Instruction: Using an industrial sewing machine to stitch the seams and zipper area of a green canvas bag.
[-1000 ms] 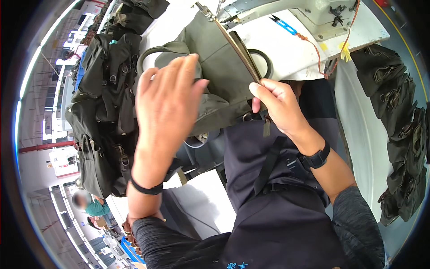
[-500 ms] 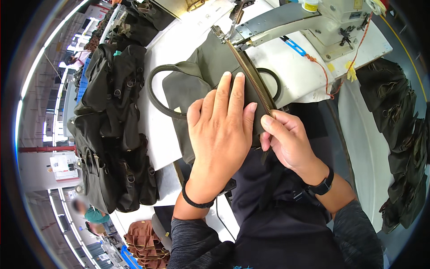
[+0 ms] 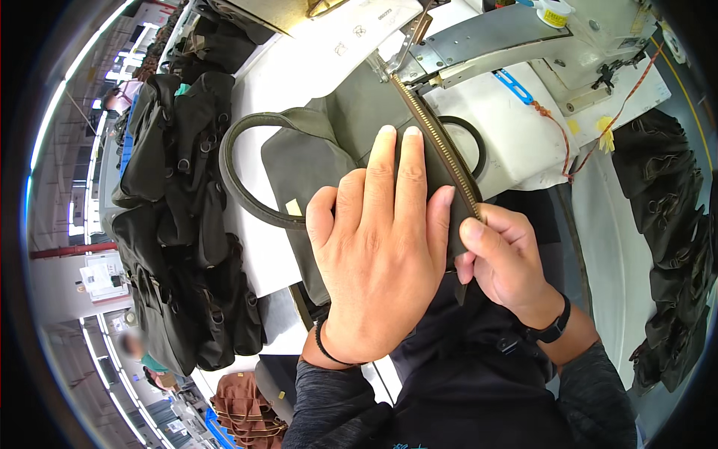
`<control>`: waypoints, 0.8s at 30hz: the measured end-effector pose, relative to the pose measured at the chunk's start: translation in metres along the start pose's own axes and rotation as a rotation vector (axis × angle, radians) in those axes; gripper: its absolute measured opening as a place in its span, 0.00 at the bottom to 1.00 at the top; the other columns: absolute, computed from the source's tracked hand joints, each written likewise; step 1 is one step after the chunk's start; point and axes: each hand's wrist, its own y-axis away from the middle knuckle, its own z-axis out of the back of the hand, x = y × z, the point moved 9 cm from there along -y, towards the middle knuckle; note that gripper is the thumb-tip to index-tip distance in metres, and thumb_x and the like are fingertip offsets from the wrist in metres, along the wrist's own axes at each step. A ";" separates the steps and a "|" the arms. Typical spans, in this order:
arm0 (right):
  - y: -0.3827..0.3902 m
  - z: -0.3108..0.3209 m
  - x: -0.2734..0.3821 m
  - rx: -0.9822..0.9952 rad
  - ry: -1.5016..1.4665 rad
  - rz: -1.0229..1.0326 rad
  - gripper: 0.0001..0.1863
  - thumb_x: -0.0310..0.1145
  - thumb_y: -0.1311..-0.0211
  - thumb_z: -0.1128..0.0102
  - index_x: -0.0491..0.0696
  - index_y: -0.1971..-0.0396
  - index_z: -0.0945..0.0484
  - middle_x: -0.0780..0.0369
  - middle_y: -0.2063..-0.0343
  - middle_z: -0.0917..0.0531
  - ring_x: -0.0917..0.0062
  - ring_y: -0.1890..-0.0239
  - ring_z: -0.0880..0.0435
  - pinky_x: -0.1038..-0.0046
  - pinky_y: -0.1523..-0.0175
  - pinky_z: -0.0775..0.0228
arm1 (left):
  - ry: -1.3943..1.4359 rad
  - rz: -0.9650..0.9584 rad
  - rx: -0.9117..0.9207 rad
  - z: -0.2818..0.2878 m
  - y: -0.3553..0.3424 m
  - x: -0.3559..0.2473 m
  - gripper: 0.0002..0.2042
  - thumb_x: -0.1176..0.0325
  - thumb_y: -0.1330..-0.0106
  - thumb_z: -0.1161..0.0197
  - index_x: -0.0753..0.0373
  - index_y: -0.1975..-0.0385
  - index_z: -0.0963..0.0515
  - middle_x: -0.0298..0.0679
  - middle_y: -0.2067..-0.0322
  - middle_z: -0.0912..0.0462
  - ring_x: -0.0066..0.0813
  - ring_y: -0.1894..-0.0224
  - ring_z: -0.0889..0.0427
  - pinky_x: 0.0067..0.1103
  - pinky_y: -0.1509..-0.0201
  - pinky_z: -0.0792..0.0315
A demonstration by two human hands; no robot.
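A dark olive fabric bag (image 3: 307, 157) with two looped handles lies on the white table under the sewing machine (image 3: 486, 37). Along its right edge runs a brass-toothed zipper (image 3: 434, 135), whose far end sits beneath the needle area. My left hand (image 3: 381, 239) lies flat on the bag, back up, fingers stretched toward the machine. With thumb and fingers my right hand (image 3: 505, 254) pinches the near end of the zipper and the bag edge. One handle (image 3: 232, 165) loops out to the left. The other handle (image 3: 479, 146) shows partly behind the zipper.
Dark bags hang piled on the left (image 3: 179, 224), and more dark pieces (image 3: 666, 224) hang on the right. A blue tool (image 3: 514, 86) on an orange cord lies beside the machine. Brown bags (image 3: 243, 408) sit at the lower left. Other people are in the far left background.
My view has shifted slightly, so the bag and machine sit differently in the picture. Both hands keep the same hold, the left flat and the right pinching the zipper end.
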 end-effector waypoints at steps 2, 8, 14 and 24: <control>-0.006 0.001 -0.001 0.004 -0.033 0.000 0.16 0.34 0.19 0.47 0.44 0.71 0.25 0.68 0.73 0.25 0.85 0.73 0.24 0.80 0.68 0.30 | -0.009 0.002 -0.002 -0.004 -0.004 0.001 0.23 0.62 0.29 0.34 0.61 0.36 0.23 0.40 0.40 0.18 0.31 0.52 0.19 0.28 0.42 0.37; -0.024 0.001 0.000 0.007 -0.053 0.017 0.16 0.34 0.19 0.47 0.44 0.71 0.25 0.68 0.74 0.25 0.85 0.73 0.24 0.80 0.68 0.30 | -0.015 0.006 -0.048 -0.010 -0.014 0.010 0.23 0.62 0.30 0.33 0.62 0.37 0.22 0.40 0.41 0.17 0.31 0.50 0.19 0.28 0.41 0.37; -0.031 0.006 -0.003 -0.014 -0.084 0.002 0.15 0.35 0.20 0.44 0.45 0.70 0.24 0.68 0.74 0.25 0.85 0.75 0.24 0.80 0.68 0.29 | 0.003 0.011 -0.086 -0.013 -0.021 0.011 0.23 0.62 0.30 0.33 0.62 0.38 0.22 0.41 0.43 0.16 0.32 0.49 0.18 0.29 0.41 0.37; -0.040 0.007 0.001 -0.020 -0.075 0.006 0.14 0.35 0.21 0.44 0.43 0.69 0.22 0.66 0.74 0.23 0.85 0.75 0.24 0.80 0.69 0.29 | 0.038 -0.002 -0.110 -0.015 -0.028 0.013 0.22 0.61 0.30 0.33 0.65 0.40 0.21 0.43 0.44 0.15 0.34 0.48 0.18 0.30 0.39 0.38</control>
